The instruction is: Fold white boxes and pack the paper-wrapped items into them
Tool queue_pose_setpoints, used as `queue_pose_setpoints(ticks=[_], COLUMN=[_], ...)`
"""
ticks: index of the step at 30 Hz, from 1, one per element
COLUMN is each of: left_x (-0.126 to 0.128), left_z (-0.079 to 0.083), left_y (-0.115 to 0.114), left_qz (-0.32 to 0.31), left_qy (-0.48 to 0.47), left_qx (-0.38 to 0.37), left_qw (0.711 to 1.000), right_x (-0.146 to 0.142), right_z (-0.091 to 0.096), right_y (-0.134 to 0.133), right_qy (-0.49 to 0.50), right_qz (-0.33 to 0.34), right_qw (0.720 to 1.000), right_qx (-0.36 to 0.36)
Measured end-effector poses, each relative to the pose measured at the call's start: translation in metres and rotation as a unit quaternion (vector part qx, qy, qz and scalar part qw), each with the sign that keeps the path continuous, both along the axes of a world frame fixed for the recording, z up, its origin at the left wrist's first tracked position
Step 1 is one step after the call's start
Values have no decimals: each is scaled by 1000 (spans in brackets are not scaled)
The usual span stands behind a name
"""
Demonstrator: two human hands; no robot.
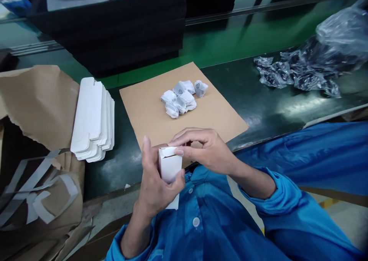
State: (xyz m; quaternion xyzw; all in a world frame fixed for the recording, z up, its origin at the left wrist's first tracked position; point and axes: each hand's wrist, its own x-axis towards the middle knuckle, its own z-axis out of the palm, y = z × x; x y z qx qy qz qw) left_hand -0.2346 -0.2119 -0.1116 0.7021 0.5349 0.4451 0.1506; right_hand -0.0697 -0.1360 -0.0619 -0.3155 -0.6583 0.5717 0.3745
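My left hand [156, 182] is wrapped round a small white carton [169, 169], held upright in front of my chest. My right hand [205, 149] pinches the carton's top flap with thumb and fingers. Beyond the hands lies a brown paper sheet [143, 107] on the dark green belt. On that sheet sits a heap of several small white-wrapped items [181, 98], out of reach of both hands. A stack of flat white carton blanks [92, 119] lies to the left of the sheet.
Crumpled brown paper [40, 99] and torn wrapping with white strips [40, 199] fill the left side. Clear plastic bags holding dark parts [304, 73] lie at the far right. A stack of black sheets [115, 27] stands behind. A blue cloth [316, 157] covers the right edge.
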Motion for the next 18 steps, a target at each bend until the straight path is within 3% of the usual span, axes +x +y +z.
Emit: queue_pose_setpoints(ticks=[4, 8, 15, 18], left_x=[-5, -7, -1, 1], left_z=[4, 4, 0, -4], left_y=[-2, -4, -8, -6], left_qz=[-5, -19, -15, 2], left_qy=[78, 86, 50, 6], left_qx=[-35, -50, -68, -71], left_qw=[996, 995, 996, 997], right_x=[3, 4, -15, -17], right_z=[-1, -9, -34, -35], right_y=[-5, -9, -24, -25], right_qy=[-4, -25, 12, -11], right_qz=[7, 18, -124, -98], right_qw=[994, 983, 947, 949], right_qx=[109, 180, 296, 300])
